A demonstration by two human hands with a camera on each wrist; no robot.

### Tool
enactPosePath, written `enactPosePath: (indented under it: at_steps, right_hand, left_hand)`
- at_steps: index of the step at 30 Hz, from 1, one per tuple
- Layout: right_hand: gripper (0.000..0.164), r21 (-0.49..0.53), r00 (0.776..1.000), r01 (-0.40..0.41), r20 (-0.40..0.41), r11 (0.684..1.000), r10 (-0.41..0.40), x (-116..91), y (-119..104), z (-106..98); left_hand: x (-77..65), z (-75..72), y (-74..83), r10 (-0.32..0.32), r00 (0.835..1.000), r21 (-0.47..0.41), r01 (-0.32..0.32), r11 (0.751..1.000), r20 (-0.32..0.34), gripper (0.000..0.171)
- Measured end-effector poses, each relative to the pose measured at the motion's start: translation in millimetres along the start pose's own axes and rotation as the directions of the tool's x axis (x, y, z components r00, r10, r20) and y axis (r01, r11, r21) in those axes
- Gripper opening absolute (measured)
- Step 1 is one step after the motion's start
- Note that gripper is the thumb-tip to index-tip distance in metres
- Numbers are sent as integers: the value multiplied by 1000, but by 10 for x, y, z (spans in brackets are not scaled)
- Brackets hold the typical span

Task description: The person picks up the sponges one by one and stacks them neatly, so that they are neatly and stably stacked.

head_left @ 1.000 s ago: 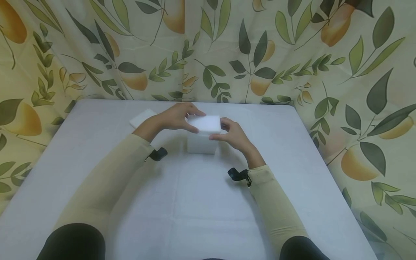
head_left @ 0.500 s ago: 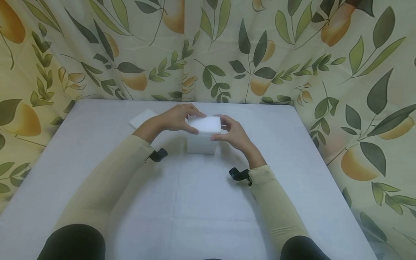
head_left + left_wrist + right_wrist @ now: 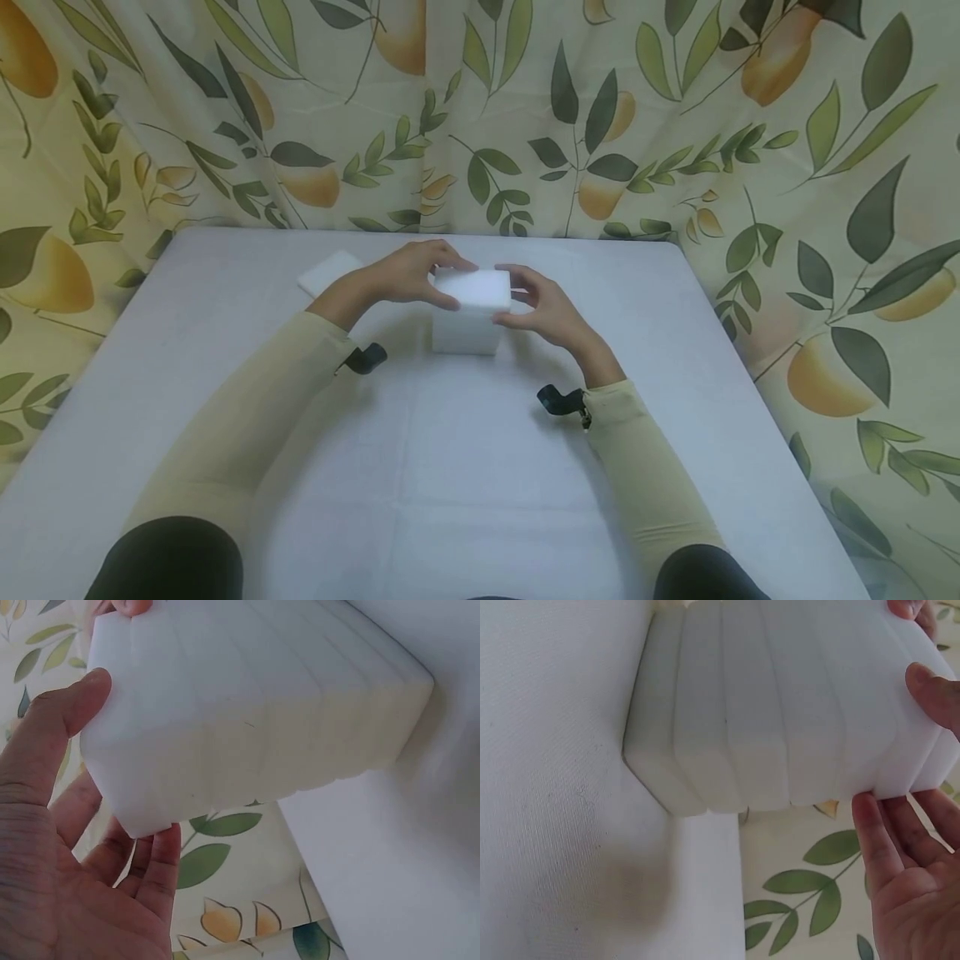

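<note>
A stack of white foam sponges (image 3: 467, 329) stands on the white-covered table, several slabs laid flat one on another. My left hand (image 3: 408, 273) grips the top sponge (image 3: 474, 288) from the left, thumb at its front edge and fingers at the back. From the right, my right hand (image 3: 551, 312) holds the upper stack, thumb on the front face and fingers behind. In the right wrist view the seams between the slabs (image 3: 757, 720) show, slightly uneven at the edges. The left wrist view shows the thumb (image 3: 90, 690) against the uppermost slab.
Another flat white sponge (image 3: 326, 271) lies at the back left, partly covered by the left wrist. Behind the table (image 3: 480, 467) hangs a curtain (image 3: 510, 108) with leaves and orange fruit. A small black camera sits on each wrist.
My right hand has shifted slightly right and down along the side of the stack. The left hand and the stack have stayed nearly still.
</note>
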State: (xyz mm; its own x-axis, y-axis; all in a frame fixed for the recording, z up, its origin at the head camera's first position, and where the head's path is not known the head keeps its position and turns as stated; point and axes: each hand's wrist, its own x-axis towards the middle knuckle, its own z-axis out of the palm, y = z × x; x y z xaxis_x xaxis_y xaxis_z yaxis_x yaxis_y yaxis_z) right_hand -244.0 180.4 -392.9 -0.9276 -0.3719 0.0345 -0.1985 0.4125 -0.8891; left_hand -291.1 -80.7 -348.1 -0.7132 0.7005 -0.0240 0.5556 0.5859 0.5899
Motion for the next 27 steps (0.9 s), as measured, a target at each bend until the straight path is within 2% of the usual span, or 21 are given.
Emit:
enactPosePath:
  at_steps: [9,16,19,27]
  right_hand:
    - [81,-47,1000,-12,-17,999,12,-9,-6,-31]
    - [77,-71,993,89,-68,993,-94,11,-105,-47]
    - [73,-101,991,106,-72,989,-113,37,-155,-42]
    - [68,-244,994,101,-2,965,-105,117,-258,-34]
  left_hand:
    - [1,22,11,-21,1000,-4,21,1000,-10,64]
    - [-15,39,-1,-27,999,-3,27,1000,-19,67]
    - [-29,42,-8,-27,999,-6,27,1000,-21,68]
    - [-50,44,6,-44,999,-14,44,999,-25,70]
